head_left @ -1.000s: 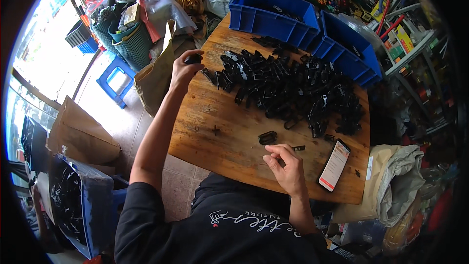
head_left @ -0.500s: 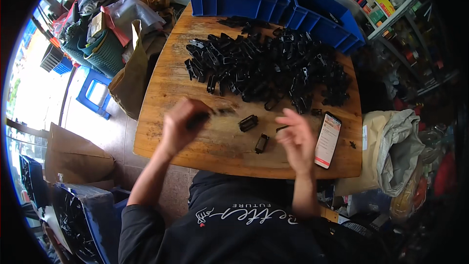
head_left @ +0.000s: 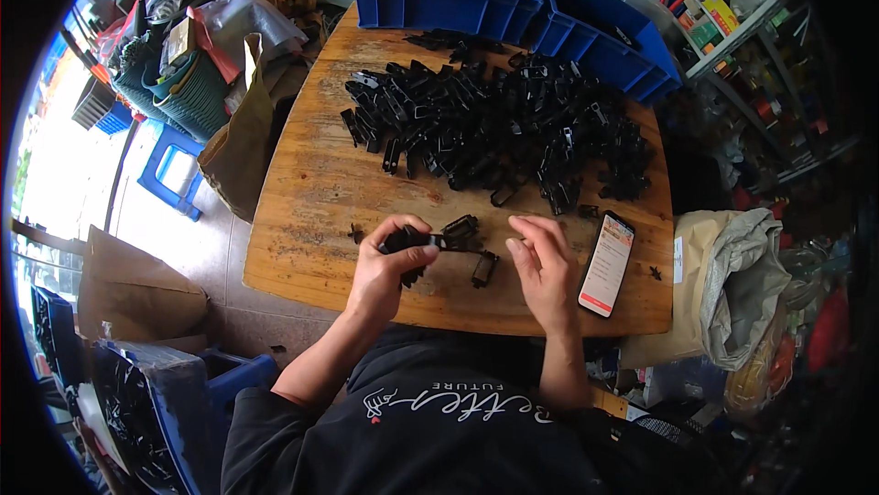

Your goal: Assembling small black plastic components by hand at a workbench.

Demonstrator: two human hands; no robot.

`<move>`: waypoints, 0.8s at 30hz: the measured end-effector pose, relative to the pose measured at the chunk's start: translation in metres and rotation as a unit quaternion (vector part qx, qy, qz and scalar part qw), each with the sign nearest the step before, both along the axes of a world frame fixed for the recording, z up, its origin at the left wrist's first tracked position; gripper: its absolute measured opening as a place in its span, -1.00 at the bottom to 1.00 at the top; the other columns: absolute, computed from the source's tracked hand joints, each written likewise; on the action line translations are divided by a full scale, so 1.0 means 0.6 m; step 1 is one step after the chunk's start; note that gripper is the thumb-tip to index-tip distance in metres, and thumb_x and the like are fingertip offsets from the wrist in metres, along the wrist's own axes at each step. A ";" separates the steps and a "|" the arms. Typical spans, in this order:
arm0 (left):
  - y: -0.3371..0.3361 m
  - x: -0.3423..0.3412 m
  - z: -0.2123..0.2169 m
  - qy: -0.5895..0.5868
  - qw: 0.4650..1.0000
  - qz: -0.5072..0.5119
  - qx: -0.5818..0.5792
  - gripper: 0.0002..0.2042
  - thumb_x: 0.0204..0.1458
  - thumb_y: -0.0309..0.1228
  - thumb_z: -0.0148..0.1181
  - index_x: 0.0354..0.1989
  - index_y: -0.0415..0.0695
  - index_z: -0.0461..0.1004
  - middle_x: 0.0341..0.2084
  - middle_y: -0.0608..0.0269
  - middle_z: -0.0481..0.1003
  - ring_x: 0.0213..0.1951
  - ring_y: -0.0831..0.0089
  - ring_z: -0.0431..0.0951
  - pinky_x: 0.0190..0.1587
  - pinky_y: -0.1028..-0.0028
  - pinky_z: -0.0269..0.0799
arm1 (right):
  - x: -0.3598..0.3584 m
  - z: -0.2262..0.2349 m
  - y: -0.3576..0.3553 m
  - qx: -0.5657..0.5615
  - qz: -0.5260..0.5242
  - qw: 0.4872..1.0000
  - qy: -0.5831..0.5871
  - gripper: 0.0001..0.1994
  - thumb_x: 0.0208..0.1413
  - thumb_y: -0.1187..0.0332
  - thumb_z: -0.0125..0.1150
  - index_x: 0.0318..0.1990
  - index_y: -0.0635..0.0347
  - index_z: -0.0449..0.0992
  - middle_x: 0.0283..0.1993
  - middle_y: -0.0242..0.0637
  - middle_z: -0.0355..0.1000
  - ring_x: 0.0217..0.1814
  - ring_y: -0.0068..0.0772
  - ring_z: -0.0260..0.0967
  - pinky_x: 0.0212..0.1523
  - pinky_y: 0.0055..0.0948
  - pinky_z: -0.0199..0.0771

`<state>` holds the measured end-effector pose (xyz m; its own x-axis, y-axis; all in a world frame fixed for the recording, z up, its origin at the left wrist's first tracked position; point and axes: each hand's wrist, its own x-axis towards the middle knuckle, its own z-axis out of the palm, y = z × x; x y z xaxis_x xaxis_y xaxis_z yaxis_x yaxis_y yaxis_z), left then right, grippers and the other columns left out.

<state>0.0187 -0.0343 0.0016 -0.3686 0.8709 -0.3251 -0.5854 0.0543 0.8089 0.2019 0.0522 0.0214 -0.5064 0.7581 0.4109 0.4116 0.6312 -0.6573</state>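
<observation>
My left hand (head_left: 377, 271) is closed around several black plastic pieces (head_left: 407, 252), with one part sticking out past the thumb toward the right. Near the front of the wooden table, my right hand (head_left: 542, 271) is raised with its fingers stretched and the thumb apart; I see nothing in it. Between my hands lie a black frame-like piece (head_left: 461, 228) and a second one (head_left: 485, 269) closer to me. A small black bit (head_left: 355, 233) rests left of my left hand. Beyond both hands spreads a large heap of black clip-like parts (head_left: 494, 119).
Two blue bins stand at the table's (head_left: 298, 243) far side, one at the back (head_left: 446, 10) and one at the back right (head_left: 609, 55). A phone (head_left: 607, 264) with a lit screen lies right of my right hand. Sacks flank the table, including a pale one (head_left: 710, 275).
My left hand has moved right and nearer to me, turning so the black pieces in it show. My right hand has shifted slightly lower and left, its fingers less spread.
</observation>
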 end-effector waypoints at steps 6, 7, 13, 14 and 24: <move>-0.002 -0.009 -0.002 0.026 0.999 0.023 0.018 -0.77 -0.23 -0.64 0.22 -0.37 -0.12 0.39 -0.55 0.34 0.43 -0.54 0.58 0.45 -0.58 0.66 0.26 | 0.023 -0.036 0.027 0.053 0.048 0.980 -0.187 -0.78 -0.15 0.63 0.15 -0.27 0.29 0.45 -0.26 -0.21 0.36 -0.19 -0.15 0.30 -0.18 -0.35 0.35; -0.002 -0.008 -0.002 0.026 0.999 0.027 0.018 -0.77 -0.23 -0.64 0.22 -0.37 -0.12 0.39 -0.55 0.34 0.43 -0.54 0.58 0.45 -0.58 0.66 0.26 | 0.022 -0.038 0.027 0.042 0.028 0.986 -0.157 -0.81 -0.16 0.61 0.18 -0.30 0.29 0.43 -0.30 -0.24 0.35 -0.25 -0.19 0.32 -0.22 -0.37 0.36; -0.002 -0.002 -0.010 -0.043 0.997 0.045 0.050 -0.74 -0.22 -0.66 0.21 -0.35 -0.11 0.36 -0.50 0.26 0.45 -0.47 0.47 0.52 -0.54 0.63 0.31 | -0.001 -0.022 0.015 0.010 -0.012 0.998 0.053 -0.78 -0.15 0.50 0.32 -0.44 0.26 0.34 -0.48 -0.31 0.29 -0.48 -0.46 0.26 -0.44 -0.53 0.31; 0.000 0.000 -0.017 -0.050 0.995 0.053 0.062 -0.73 -0.22 -0.67 0.21 -0.35 -0.11 0.35 -0.47 0.24 0.44 -0.43 0.42 0.52 -0.47 0.60 0.36 | -0.001 -0.024 0.014 0.009 -0.031 0.995 0.091 -0.80 -0.12 0.51 0.29 -0.46 0.26 0.33 -0.50 -0.32 0.28 -0.49 -0.50 0.24 -0.44 -0.57 0.30; 0.011 0.023 -0.017 -0.070 0.991 0.077 0.079 -0.74 -0.23 -0.66 0.27 -0.38 -0.09 0.38 -0.53 0.37 0.40 -0.49 0.61 0.40 -0.48 0.66 0.25 | -0.015 -0.023 0.012 -0.132 -0.012 0.958 0.253 -0.89 0.07 0.45 0.14 -0.35 0.33 0.41 -0.34 -0.32 0.35 -0.46 -0.64 0.34 -0.43 -0.72 0.33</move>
<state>0.0322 -0.0280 -0.0084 -0.4627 0.8517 -0.2460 -0.6839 -0.1663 0.7104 0.1930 0.0594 0.0076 -0.2747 0.8783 0.3913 0.0094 0.4094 -0.9123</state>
